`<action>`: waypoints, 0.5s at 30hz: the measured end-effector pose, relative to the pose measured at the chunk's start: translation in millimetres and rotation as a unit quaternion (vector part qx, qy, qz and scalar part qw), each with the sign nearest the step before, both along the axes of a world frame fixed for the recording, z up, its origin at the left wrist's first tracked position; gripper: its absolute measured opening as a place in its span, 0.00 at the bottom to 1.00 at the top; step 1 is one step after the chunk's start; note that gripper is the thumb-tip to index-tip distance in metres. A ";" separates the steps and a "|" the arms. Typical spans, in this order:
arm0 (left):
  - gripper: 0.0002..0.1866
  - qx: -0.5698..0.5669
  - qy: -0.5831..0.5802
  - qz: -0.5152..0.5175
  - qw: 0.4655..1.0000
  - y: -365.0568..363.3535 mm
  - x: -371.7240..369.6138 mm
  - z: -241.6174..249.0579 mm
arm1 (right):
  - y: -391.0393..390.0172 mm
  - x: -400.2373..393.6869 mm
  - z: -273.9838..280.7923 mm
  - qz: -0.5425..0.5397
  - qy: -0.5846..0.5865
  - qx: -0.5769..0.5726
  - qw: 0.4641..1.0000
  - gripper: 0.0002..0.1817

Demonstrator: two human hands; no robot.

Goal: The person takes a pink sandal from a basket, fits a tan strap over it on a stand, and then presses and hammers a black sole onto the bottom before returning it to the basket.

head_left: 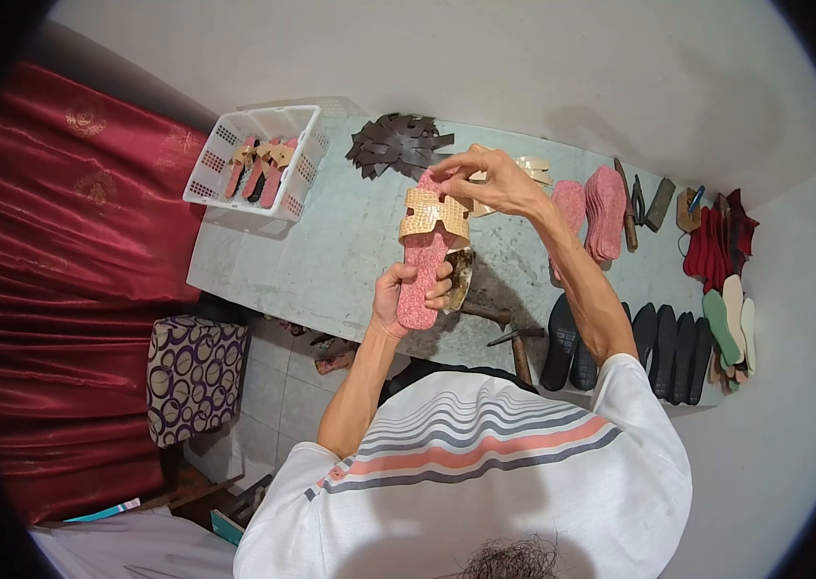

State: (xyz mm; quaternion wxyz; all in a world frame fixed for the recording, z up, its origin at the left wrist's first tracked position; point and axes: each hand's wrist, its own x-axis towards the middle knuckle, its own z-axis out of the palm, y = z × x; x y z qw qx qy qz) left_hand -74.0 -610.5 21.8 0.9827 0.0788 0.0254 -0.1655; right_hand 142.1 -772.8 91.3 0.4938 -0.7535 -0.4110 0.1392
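Observation:
My left hand is wrapped round the heel end of a sandal with a speckled pink footbed, holding it above the table. A shiny tan cut-out strap spans its front half. At the toe, my right hand bends over the sandal, thumb and fingers closed on the edge near the strap. Behind the sandal, a dark-stained pale piece is partly hidden. Just below lie two hammers, one with its head towards me.
On the table are a white basket of sandals, dark strips, pink insoles, a knife, pliers, black soles and red pieces. A patterned stool stands at left, beside a red curtain.

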 end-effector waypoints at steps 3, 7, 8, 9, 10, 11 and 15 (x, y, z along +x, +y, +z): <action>0.30 0.010 -0.002 -0.005 1.000 -3.1 -13.2 -7.1 | 1.6 4.4 -12.9 0.050 -0.041 0.014 0.998 0.26; 0.28 -0.006 -0.017 -0.017 1.000 -4.5 -24.2 -11.4 | 4.1 -10.0 -7.6 -0.009 -0.020 -0.035 0.999 0.32; 0.28 -0.007 -0.014 -0.016 1.000 -4.3 -26.4 -13.9 | 4.0 -14.5 -3.7 -0.044 -0.008 -0.052 0.998 0.33; 0.28 -0.007 -0.013 -0.016 1.000 -5.0 -28.3 -12.5 | 4.1 -14.0 -9.8 -0.043 -0.006 -0.052 0.998 0.33; 0.28 0.000 -0.013 -0.013 1.000 -5.6 -29.9 -10.3 | 4.3 -11.6 -19.7 -0.005 0.091 -0.063 0.994 0.32; 0.28 0.006 -0.013 -0.009 1.000 -5.8 -32.0 -9.4 | 4.0 -9.5 -27.1 0.033 0.187 -0.073 0.979 0.32; 0.27 0.039 0.027 -0.003 0.999 -8.4 -41.4 -11.7 | -0.2 -8.3 -36.3 0.117 0.251 -0.071 0.958 0.29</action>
